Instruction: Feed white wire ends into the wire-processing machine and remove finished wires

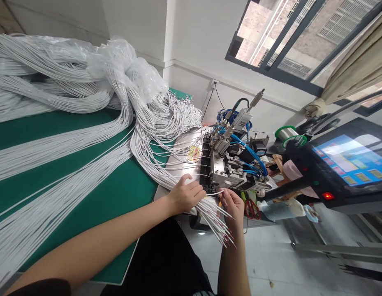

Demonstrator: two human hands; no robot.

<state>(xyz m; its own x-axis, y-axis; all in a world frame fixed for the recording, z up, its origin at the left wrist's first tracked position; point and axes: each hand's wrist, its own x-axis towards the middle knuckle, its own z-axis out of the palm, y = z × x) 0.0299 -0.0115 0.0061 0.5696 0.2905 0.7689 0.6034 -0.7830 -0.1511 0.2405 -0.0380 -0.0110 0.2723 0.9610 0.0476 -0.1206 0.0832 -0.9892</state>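
My left hand (187, 195) is wrapped round a thick bundle of white cables (214, 222), whose loose ends fan out below it and show some reddish tips. Between the thumb and fingers of my right hand (233, 205) the end of a single white cable (217, 193) is pinched, just in front of the machine (230, 160). A row of black holders (205, 162) along the machine's near side has several white cables running into it. From my left hand the bundle trails back over the green table (129, 181).
Plastic-wrapped cable coils (116, 65) are heaped on the table's far side. On the right stands a lit touchscreen (354, 160) on an arm. A solder-like wire spool (286, 133), red-handled scissors (251, 209) and a blue-white roll (283, 209) sit near the machine.
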